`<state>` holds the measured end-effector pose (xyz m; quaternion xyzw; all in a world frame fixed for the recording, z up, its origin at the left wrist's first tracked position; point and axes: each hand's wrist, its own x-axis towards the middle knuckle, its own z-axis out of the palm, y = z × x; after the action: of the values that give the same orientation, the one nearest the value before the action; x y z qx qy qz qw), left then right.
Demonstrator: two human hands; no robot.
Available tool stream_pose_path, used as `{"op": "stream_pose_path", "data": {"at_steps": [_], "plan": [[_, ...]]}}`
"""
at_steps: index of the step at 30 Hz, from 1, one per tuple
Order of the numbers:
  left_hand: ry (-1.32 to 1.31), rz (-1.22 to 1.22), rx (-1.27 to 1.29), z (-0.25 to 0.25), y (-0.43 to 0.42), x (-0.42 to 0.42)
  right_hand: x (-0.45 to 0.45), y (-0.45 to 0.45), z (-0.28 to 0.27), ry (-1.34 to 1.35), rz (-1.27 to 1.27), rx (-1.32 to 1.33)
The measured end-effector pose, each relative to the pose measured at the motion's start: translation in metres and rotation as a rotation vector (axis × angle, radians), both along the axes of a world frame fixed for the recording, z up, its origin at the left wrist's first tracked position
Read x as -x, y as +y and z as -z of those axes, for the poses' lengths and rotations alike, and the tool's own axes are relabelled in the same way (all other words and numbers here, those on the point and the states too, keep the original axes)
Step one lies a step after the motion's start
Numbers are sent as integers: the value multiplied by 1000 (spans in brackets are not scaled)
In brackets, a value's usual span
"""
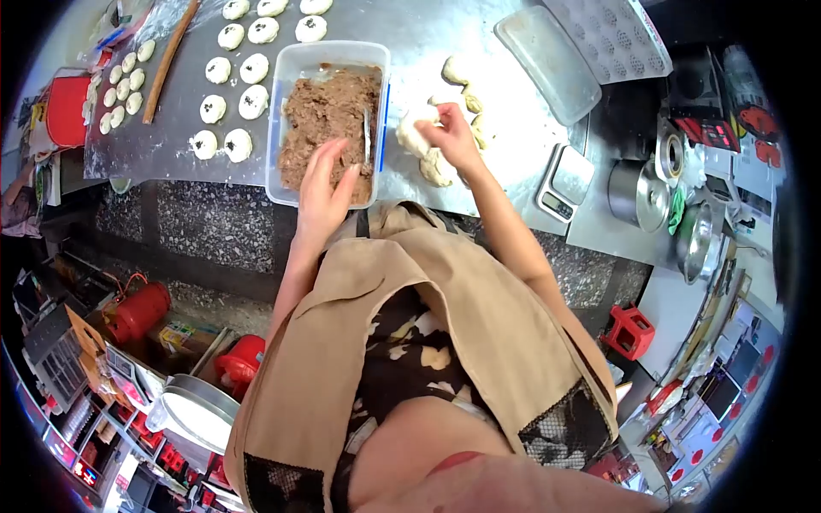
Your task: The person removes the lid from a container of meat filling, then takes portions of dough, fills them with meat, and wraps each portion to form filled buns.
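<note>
My left hand (325, 181) hovers at the near edge of a clear plastic tub (383, 61), its fingers apart and holding nothing. Brown minced filling (329, 107) fills the tub, and a metal utensil (367, 137) stands in it on the right side. To the right of the tub, the thumb and fingers of my right hand (455, 144) close on a pale piece of dough (412, 130). Another dough lump (437, 169) lies just below that hand. Beyond it are more dough pieces (457, 68) on the floury metal table (410, 184).
Several filled buns (254, 68) stand in rows left of the tub. Farther left lie a wooden rolling pin (169, 60) and smaller dough balls (124, 89). A clear lid (548, 64), a kitchen scale (564, 181) and a metal pot (637, 195) are on the right.
</note>
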<state>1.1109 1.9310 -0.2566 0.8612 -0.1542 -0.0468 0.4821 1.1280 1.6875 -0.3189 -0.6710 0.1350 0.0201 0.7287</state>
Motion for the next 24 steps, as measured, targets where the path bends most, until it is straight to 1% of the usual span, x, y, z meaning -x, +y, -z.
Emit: {"op": "stream_pose_path", "data": {"at_steps": [1,2,3,5,6,8,9,10,11,12,14,16,17,18,19,20,21,22,24], "plan": [[94,-24,118,-2,-6,-4,1,-5,-24,107,-13,-90],[185,-42,233,-7,-17,-9,1,-2,-39,92,-5,-88],[177,-4,356,-7,-28,-16,1,3,-50,65,15,-136],[29,53,457,-20,-53,-28,3,22,-86,-29,29,-256],[-21,64,507,-30,-65,-34,6,30,-102,-3,-13,-287],[-46,54,455,-34,-74,-47,7,44,-111,-190,44,-277],[-64,41,405,-36,-78,-51,6,48,-113,-202,44,-277],[-72,47,405,-39,-81,-50,6,51,-115,-303,161,-53],[-69,-16,460,-42,-84,-48,6,53,-116,-399,281,172],[-65,-76,514,-44,-87,-46,7,55,-116,-406,290,171],[-103,-54,521,-35,-90,-44,10,59,-113,-482,419,287],[-98,-43,575,-32,-92,-42,12,58,-118,-486,465,301],[-239,-81,474,-42,-94,-41,13,54,-117,-435,416,302],[-241,-79,476,-44,-94,-41,12,51,-117,-384,366,302],[-96,-52,505,-46,-92,-40,12,49,-120,-387,366,303],[49,-27,532,-46,-90,-40,11,47,-123,-307,341,240],[46,-29,533,-47,-88,-41,10,46,-124,-228,315,177],[83,-54,484,-47,-87,-41,8,46,-123,-231,312,176],[120,-85,435,-47,-86,-41,2,51,-120,-234,337,247]]}}
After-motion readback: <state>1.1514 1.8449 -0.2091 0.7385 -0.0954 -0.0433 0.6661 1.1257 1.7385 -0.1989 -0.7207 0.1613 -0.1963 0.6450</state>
